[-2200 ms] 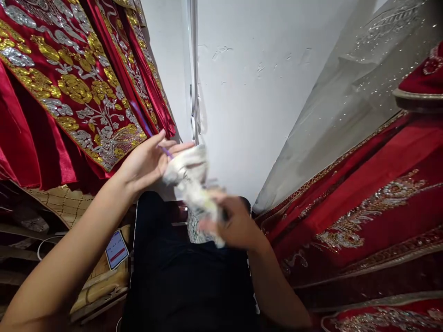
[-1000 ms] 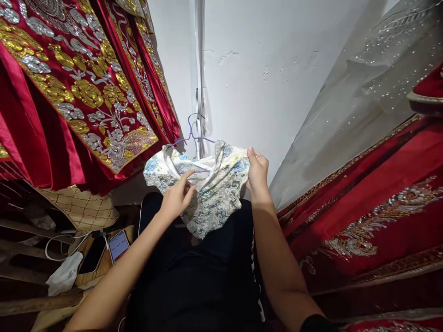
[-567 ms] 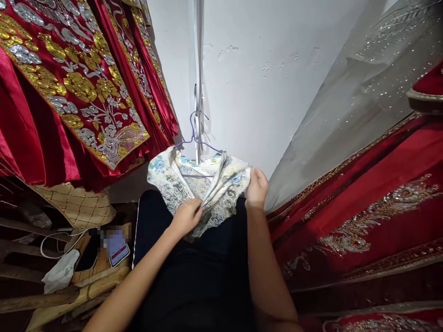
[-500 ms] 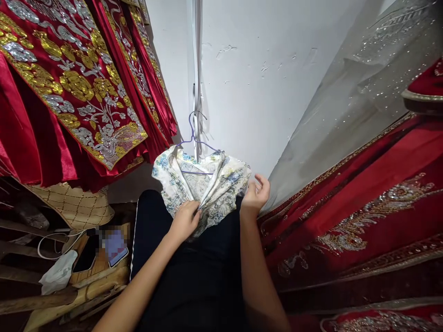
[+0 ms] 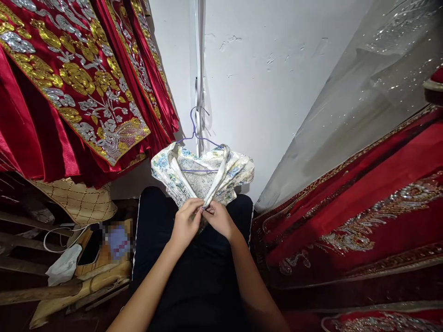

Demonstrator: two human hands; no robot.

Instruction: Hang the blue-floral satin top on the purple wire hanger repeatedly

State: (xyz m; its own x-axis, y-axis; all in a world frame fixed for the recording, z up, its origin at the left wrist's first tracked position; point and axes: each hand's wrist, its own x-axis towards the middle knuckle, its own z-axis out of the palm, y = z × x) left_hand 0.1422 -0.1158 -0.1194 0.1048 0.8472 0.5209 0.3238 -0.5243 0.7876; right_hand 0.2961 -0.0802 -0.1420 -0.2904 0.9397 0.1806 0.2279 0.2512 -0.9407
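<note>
Half a second ago the right hand (image 5: 218, 219) stood off beside the sleeve with its fingers curled; now it has moved inward, touching the left hand (image 5: 187, 221) at the base of the neckline. Both sleeves of the floral top (image 5: 204, 182) sit loose, and the left hand has kept its place on the front.

Farthest left, red-and-gold embroidered cloth (image 5: 79, 87) hangs down to a pointed corner near the top's left sleeve. Below it are beige quilted fabric (image 5: 79, 203), a dark phone (image 5: 90, 249) and crumpled white plastic or paper (image 5: 65, 265), apart from the left forearm.

At the centre the top is on a purple hanger (image 5: 194, 134), before a white wall (image 5: 249, 106) and above dark trousers (image 5: 152, 230). The left hand pinches the fabric where the neckline edges meet; the right hand's fingers close on the same spot.

Rightward, a stretch of wall gives room between the sleeve and the slanting edge of sheer, sparkling cloth (image 5: 346, 101). Red beaded fabric (image 5: 363, 216) lies beyond the right forearm, with a gap between.
</note>
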